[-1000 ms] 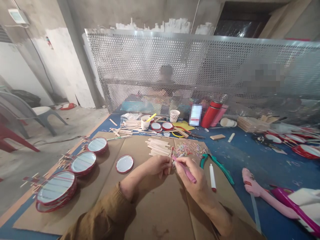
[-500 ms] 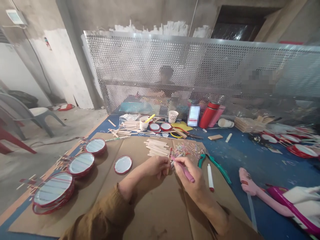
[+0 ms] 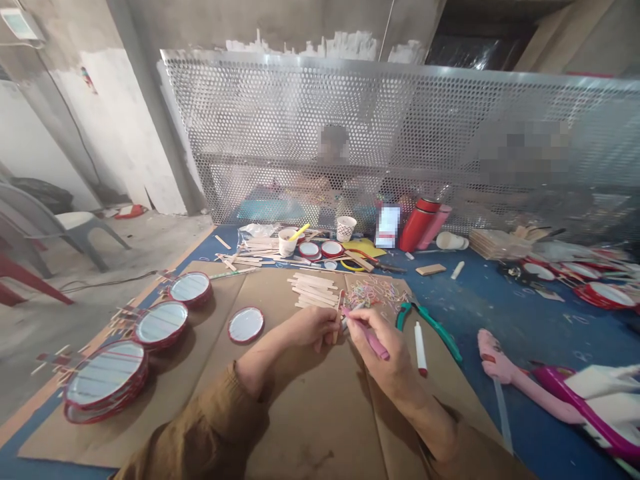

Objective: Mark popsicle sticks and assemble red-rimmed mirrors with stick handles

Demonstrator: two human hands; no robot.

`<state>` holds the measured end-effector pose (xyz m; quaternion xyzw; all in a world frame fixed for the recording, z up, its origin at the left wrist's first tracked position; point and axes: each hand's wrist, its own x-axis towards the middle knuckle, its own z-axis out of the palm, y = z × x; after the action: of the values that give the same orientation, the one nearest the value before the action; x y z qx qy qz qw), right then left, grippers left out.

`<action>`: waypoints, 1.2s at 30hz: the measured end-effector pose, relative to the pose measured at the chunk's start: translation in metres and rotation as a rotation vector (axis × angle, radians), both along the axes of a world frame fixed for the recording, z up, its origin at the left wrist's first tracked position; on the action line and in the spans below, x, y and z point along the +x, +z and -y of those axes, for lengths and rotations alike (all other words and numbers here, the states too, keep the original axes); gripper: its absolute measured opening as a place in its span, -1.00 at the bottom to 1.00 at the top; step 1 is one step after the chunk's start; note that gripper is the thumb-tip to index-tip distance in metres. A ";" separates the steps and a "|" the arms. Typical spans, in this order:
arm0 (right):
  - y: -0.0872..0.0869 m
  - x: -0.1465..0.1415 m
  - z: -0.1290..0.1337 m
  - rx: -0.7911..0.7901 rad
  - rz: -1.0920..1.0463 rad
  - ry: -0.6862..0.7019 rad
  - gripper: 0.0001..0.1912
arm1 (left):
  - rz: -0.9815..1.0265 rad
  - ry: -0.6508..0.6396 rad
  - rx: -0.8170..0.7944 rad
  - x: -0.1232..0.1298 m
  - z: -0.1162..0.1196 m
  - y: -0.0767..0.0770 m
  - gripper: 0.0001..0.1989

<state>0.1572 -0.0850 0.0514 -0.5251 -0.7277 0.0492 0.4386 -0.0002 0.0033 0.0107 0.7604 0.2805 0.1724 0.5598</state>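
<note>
Patchy plaster wall (image 3: 285, 23) rising behind perforated metal screen (image 3: 280, 107), gray plastic chair (image 3: 93, 230) standing on concrete floor (image 3: 125, 257), dim light falling

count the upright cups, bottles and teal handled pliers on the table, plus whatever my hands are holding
Upright cups: 2 (spotted cup, crisscross cup)
Bottles: 2 (red bottle, pink bottle)
Teal-handled pliers: 1
Held things: 2 (wooden stick, pink pen)
Total: 7

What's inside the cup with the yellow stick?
The yellow stick leans out of the cup; its lower end and the cup's bottom are hidden behind the cup's wall.
</note>
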 end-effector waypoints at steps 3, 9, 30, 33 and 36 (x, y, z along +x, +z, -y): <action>0.001 0.000 0.000 0.003 -0.002 -0.012 -0.88 | -0.058 -0.023 0.030 -0.001 0.000 0.002 -0.81; 0.001 0.001 -0.001 0.021 -0.006 -0.008 -0.91 | -0.070 -0.027 0.046 -0.001 0.001 0.006 -0.77; 0.002 0.002 -0.002 0.049 -0.054 -0.006 -0.90 | -0.108 -0.008 0.001 -0.002 0.008 0.026 -0.83; 0.003 0.001 -0.001 0.020 -0.042 0.020 -0.91 | -0.093 -0.017 0.006 -0.002 0.007 0.024 -0.80; 0.002 0.000 0.000 -0.007 -0.039 0.022 -0.91 | -0.087 -0.021 0.007 -0.002 0.006 0.020 -0.79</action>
<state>0.1571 -0.0847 0.0534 -0.5175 -0.7245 0.0667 0.4504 -0.0021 -0.0023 0.0304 0.7719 0.2960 0.1346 0.5463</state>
